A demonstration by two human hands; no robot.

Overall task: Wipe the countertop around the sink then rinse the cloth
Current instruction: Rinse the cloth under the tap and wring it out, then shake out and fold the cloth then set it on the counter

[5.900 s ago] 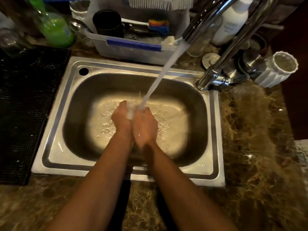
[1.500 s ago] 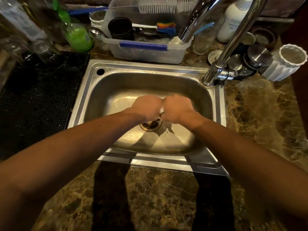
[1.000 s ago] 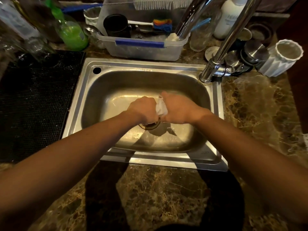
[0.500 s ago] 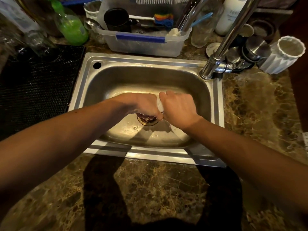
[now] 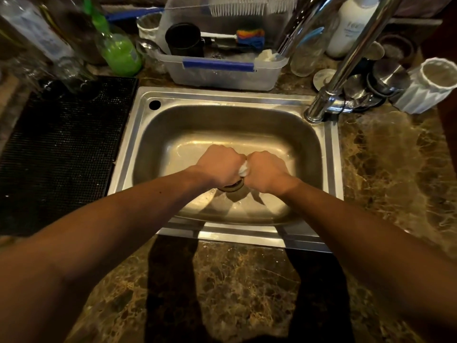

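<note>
White cloth (image 5: 243,170) shows only as a small, bunched, wet-looking wad squeezed between two fists, over the middle of the sink basin. The left hand (image 5: 220,165) is curled tight around one end, knuckles up; the right hand (image 5: 266,171) is clenched just as tightly on the other end, so the two fists nearly touch and most of the fabric is hidden inside them. Just below the fists, part of the round drain ring (image 5: 232,187) peeks out. The sink (image 5: 317,154) is brushed stainless steel, a rounded rectangle with a flat stepped rim and a wet sheen on its floor. A curved chrome faucet (image 5: 341,70) rises from its far right corner. Glossy brown veined marble countertop (image 5: 385,169) surrounds it, with a black mesh mat (image 5: 61,149) lying to the left and a clear plastic tub (image 5: 222,73) behind the rim.
</note>
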